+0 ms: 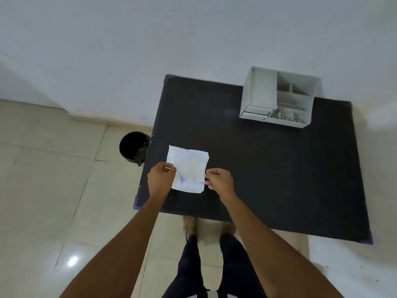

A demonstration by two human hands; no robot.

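Observation:
A creased white sheet of paper (188, 167) with faint blue print lies on the black table (268, 168), near its left edge. My left hand (160, 177) pinches the paper's left edge with curled fingers. My right hand (219, 179) pinches the paper's right edge near the lower corner. Both hands sit at about the same height, one on each side of the sheet.
A white desk organiser (279, 97) with several compartments stands at the table's far right, against the wall. A black round bin (134, 148) sits on the tiled floor just left of the table. My legs and feet are below the table's near edge.

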